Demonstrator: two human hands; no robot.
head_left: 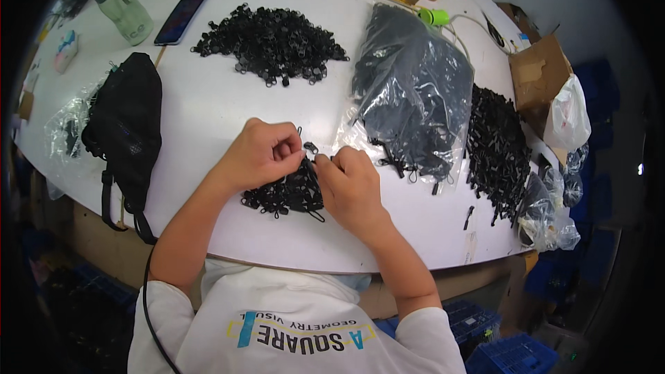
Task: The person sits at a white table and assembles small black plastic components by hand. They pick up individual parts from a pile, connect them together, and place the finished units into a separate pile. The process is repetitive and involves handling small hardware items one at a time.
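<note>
My left hand (267, 154) is closed in a pinch, and a thin black cord loop (299, 131) pokes up by its fingertips. Facing it, my right hand (350, 183) also pinches, thumb against forefinger; its fingers hide most of what they hold. A small black piece (310, 147) shows in the gap between the two hands. Below them, partly covered by both, lies a pile of small black corded pulls (284, 197). To the right is a clear plastic bag (415, 90) full of black pieces, with several looped cords spilling from its lower edge.
Beyond my hands sits a heap of small black ringed parts (277, 41). Short black pieces form another heap (499, 152) right of the bag. A phone (183, 16), green bottle (123, 10) and black pouch (128, 125) lie left. Cardboard box (540, 73) stands at the right edge.
</note>
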